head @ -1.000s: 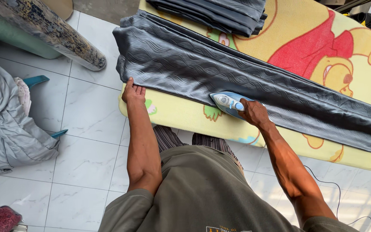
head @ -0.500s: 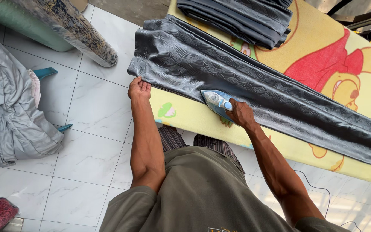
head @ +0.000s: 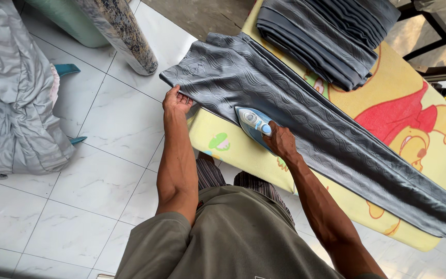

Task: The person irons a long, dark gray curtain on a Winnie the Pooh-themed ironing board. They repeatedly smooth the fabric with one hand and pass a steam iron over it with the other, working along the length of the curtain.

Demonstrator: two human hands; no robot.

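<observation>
Two hands | right hand (head: 281,140) grip closed on blue iron (head: 252,123) | left hand (head: 176,101) flat, open, on grey cloth (head: 305,119)

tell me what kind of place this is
Probably a home or small laundry ironing spot: a white tiled floor, a padded board with a cartoon cover, an iron on grey cloth, and a folded stack.

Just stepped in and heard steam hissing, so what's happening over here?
A person is ironing a long grey patterned cloth laid along a yellow cartoon-print padded board. The right hand grips a blue and white iron resting on the cloth, while the left hand holds the cloth's near edge flat. More folded grey cloth lies stacked at the board's far side.
</observation>
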